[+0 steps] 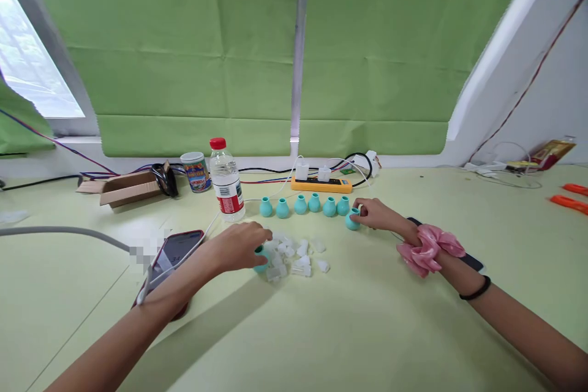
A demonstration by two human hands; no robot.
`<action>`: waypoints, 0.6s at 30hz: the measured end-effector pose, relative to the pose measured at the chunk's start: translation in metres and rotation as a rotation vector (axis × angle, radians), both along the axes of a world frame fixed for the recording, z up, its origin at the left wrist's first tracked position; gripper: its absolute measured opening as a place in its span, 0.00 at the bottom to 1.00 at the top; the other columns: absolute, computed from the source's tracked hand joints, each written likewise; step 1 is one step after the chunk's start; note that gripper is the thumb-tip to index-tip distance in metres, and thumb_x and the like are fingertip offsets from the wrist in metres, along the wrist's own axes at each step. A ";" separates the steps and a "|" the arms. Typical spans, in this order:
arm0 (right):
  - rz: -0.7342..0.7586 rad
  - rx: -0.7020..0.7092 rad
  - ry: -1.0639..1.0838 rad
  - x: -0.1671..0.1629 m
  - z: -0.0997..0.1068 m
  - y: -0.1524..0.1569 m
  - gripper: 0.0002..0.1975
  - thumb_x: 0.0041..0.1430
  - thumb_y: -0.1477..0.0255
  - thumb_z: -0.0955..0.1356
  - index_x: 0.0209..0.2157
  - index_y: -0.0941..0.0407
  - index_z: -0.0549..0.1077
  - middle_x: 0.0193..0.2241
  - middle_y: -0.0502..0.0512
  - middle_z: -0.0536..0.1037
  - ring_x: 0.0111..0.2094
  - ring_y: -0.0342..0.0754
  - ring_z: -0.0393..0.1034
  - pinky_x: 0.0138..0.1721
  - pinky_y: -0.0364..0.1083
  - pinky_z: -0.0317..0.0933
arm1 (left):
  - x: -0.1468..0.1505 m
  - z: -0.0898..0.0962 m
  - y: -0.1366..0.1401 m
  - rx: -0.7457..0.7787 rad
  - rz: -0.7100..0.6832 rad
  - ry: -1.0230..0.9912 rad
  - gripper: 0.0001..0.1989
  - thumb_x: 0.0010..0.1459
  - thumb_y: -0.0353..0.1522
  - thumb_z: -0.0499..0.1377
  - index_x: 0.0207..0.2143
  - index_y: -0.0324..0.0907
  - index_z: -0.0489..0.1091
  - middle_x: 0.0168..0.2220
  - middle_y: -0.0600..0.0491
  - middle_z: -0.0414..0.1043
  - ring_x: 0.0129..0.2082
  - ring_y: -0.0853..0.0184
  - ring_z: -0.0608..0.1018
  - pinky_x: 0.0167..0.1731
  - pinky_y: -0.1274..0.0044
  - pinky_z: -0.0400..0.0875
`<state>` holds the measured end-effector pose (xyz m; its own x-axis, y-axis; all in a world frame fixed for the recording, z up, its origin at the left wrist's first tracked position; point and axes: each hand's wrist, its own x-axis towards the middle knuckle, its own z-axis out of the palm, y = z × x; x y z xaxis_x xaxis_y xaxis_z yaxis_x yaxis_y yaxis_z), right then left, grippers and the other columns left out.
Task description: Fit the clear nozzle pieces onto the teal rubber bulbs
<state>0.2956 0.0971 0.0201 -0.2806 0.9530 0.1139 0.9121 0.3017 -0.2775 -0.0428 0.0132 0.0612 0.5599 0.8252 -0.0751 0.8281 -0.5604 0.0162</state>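
Note:
My left hand [239, 246] is curled around a small teal vase-shaped piece [260, 267], which is partly hidden behind the thumb and fingers. Beside it lies a loose heap of translucent white plastic pieces [301, 266]. With thumb and fingers, my right hand [377, 214] grips another small teal vase-shaped piece [352, 222] near its rim. That one stands upright at the right end of an uneven row of several similar teal pieces [300, 204], all with their round openings upward.
A red-capped bottle [226, 184], a can [196, 173] and an open cardboard box [131, 190] stand at the back left. Behind the row lies a yellow power strip [321, 184] with cables. One phone [181, 248] rests by my left forearm, a dark device [472, 262] under my right wrist.

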 end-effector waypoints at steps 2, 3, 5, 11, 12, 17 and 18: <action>-0.021 -0.008 -0.031 0.000 0.000 -0.002 0.12 0.46 0.63 0.64 0.30 0.57 0.67 0.20 0.51 0.71 0.20 0.43 0.64 0.21 0.41 0.54 | -0.007 -0.002 0.000 -0.044 -0.024 -0.004 0.13 0.46 0.31 0.53 0.37 0.47 0.68 0.36 0.52 0.70 0.37 0.63 0.71 0.32 0.77 0.62; -0.034 -0.002 -0.048 -0.001 0.002 -0.004 0.13 0.44 0.62 0.65 0.30 0.57 0.68 0.20 0.52 0.71 0.21 0.45 0.65 0.22 0.42 0.53 | -0.009 0.001 0.000 -0.057 -0.033 -0.019 0.12 0.46 0.30 0.53 0.36 0.47 0.68 0.36 0.53 0.70 0.37 0.64 0.71 0.32 0.78 0.62; -0.079 0.054 -0.090 -0.007 0.011 -0.009 0.17 0.42 0.60 0.66 0.32 0.57 0.68 0.21 0.54 0.71 0.26 0.50 0.66 0.23 0.43 0.52 | -0.012 0.013 0.001 -0.054 -0.029 -0.074 0.11 0.46 0.30 0.53 0.35 0.47 0.69 0.36 0.54 0.70 0.36 0.66 0.71 0.31 0.79 0.63; 0.008 0.197 -0.138 -0.060 0.034 -0.035 0.13 0.49 0.60 0.63 0.30 0.55 0.69 0.21 0.52 0.72 0.25 0.47 0.65 0.23 0.42 0.49 | 0.028 0.027 0.028 0.162 0.036 -0.290 0.14 0.49 0.35 0.53 0.40 0.42 0.66 0.33 0.52 0.70 0.35 0.65 0.71 0.30 0.79 0.64; 0.061 0.146 -0.145 -0.071 0.032 -0.037 0.13 0.48 0.60 0.64 0.28 0.55 0.70 0.21 0.52 0.72 0.24 0.47 0.65 0.23 0.42 0.49 | 0.039 0.019 0.038 0.165 0.038 -0.285 0.14 0.49 0.33 0.53 0.40 0.41 0.66 0.36 0.50 0.70 0.37 0.64 0.71 0.31 0.79 0.64; 0.176 0.061 -0.023 -0.102 0.011 -0.030 0.14 0.47 0.60 0.64 0.31 0.56 0.70 0.22 0.52 0.72 0.29 0.48 0.66 0.26 0.42 0.51 | 0.071 -0.017 0.075 0.090 -0.016 -0.220 0.15 0.45 0.31 0.57 0.38 0.39 0.68 0.35 0.50 0.71 0.40 0.63 0.70 0.35 0.79 0.64; 0.174 0.070 -0.001 -0.105 0.007 -0.026 0.16 0.48 0.60 0.64 0.35 0.57 0.69 0.23 0.52 0.72 0.30 0.48 0.66 0.28 0.42 0.52 | 0.070 -0.018 0.077 0.082 -0.028 -0.212 0.17 0.45 0.31 0.58 0.40 0.40 0.67 0.36 0.51 0.71 0.40 0.63 0.70 0.35 0.79 0.64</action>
